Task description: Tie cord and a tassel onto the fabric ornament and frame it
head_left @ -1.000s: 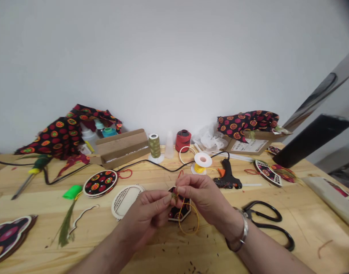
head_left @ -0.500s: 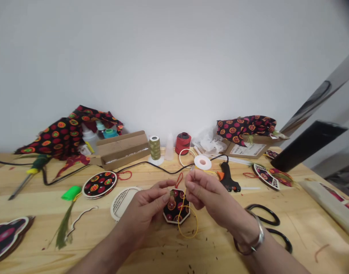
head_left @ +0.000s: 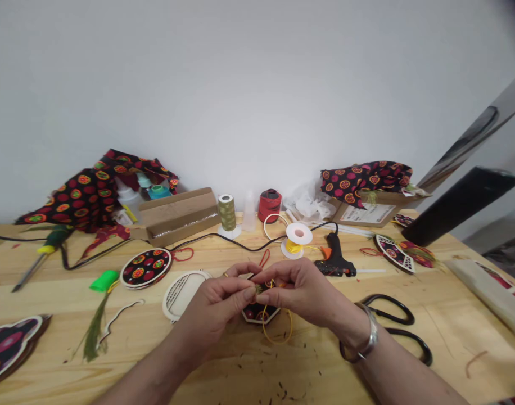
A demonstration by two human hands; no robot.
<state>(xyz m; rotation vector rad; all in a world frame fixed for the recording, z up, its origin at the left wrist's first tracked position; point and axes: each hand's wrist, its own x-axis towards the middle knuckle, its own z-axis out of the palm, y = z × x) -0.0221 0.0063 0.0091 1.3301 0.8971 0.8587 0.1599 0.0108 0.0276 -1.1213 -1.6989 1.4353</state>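
My left hand [head_left: 217,306] pinches a small green tuft [head_left: 258,289] between thumb and fingers. My right hand [head_left: 295,292] meets it from the other side, its fingertips closed close to the tuft and partly hiding it. From under the right fingers a thin yellow cord [head_left: 291,332] hangs in a loop down to the table. Behind and below both hands lies an octagonal ornament [head_left: 260,315] of dark patterned fabric with a pale wooden rim, mostly covered. Its red hanging loop [head_left: 265,258] shows above the fingers.
Black-handled scissors [head_left: 392,309] lie beside my right wrist, a glue gun [head_left: 337,260] beyond it. A spool of yellow cord [head_left: 298,235] stands ahead. To the left are a round pale frame [head_left: 179,301], a round fabric ornament [head_left: 145,269] and a green tassel [head_left: 96,332].
My right hand has come down and left to the tuft, after holding the yellow cord raised. My left hand keeps its pinch. The yellow spool has tipped more upright.
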